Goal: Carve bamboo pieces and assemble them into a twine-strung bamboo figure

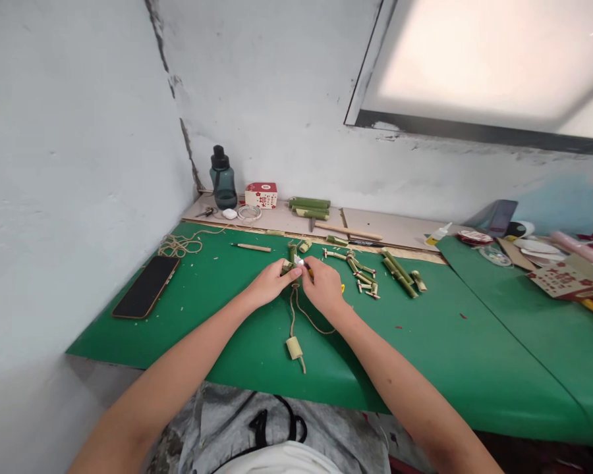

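My left hand (pixel 271 283) is closed around a green bamboo piece (pixel 292 252) above the middle of the table. Close against it, my right hand (pixel 323 284) pinches a small white-tipped object (pixel 299 261), its kind mostly hidden by the fingers. A bit of yellow shows behind the right hand. Brown cord (pixel 292 313) hangs below the hands in a loop. A pale bamboo bead (pixel 293 347) is threaded near its lower end. Just beyond the hands lies a short bamboo offcut (pixel 305 245). To their right is a jointed bamboo figure (pixel 358 266).
A phone (pixel 147 287) and coiled cord (pixel 180 243) lie left. Along the back are a water bottle (pixel 223 181), a red-white box (pixel 261 195), bamboo tubes (pixel 310 208) and a hammer (pixel 348 230). A pencil-like stick (pixel 251 247), bamboo lengths (pixel 399 273) and a glue bottle (pixel 438 234) also lie about.
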Demonstrator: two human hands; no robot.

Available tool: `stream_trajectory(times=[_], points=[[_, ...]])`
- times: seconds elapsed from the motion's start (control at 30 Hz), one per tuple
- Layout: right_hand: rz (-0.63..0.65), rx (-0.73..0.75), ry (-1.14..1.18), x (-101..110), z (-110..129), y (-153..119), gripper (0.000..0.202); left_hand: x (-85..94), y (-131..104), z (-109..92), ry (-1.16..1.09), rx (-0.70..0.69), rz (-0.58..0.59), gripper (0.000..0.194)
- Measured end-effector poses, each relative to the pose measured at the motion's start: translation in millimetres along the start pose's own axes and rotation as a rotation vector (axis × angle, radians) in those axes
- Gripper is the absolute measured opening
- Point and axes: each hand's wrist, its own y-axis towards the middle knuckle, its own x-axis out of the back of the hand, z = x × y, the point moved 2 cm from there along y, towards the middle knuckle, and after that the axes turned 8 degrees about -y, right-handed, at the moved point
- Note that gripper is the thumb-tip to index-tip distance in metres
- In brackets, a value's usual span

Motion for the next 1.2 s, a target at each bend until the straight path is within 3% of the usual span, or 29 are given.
stream_trajectory(times=[0.27, 0.6, 0.77, 0.93, 1.07, 1.2], points=[[0.149, 0.123, 0.185, 1, -3, 3, 0.026, 0.7, 0, 3, -0.093, -0.013, 0.045, 0.053], [0.192, 0.196, 0.246, 1, -5, 3, 0.029, 3.7, -8, -16, 0.211, -0.012, 0.074, 0.048], [0.172, 0.137, 0.149, 1, 1, 0, 0.029, 7.2, -8, -16, 0.386, -0.002, 0.041, 0.045], [0.124, 0.024, 0.024, -1, 6, 0, 0.028, 8.8, -5, -14, 0.413, 0.012, 0.01, 0.045], [0.03, -0.132, -0.005, 3, -14, 9, 0.033, 5.6, -7, -18, 0.341, 0.005, -0.035, 0.051], [-0.06, -0.154, 0.058, 10, -37, 16, 0.037, 2.4, -8, -18, 0.173, -0.005, 0.007, 0.047]])
